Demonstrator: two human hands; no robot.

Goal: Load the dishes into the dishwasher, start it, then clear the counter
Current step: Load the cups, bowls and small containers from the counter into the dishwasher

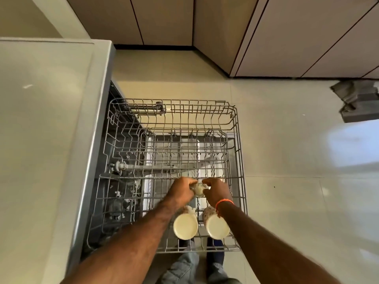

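A small clear glass [199, 189] sat over the pulled-out grey wire dishwasher rack [235, 119], where we gripped it with our left hand [182, 190] and right hand [217, 191], just beyond two upturned cream mugs [185, 225].

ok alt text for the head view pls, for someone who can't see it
Seen from above, both hands, the left hand and right hand, hold a small glass over the pulled-out upper rack of an open dishwasher. Two cream mugs lie in the rack nearer the person.
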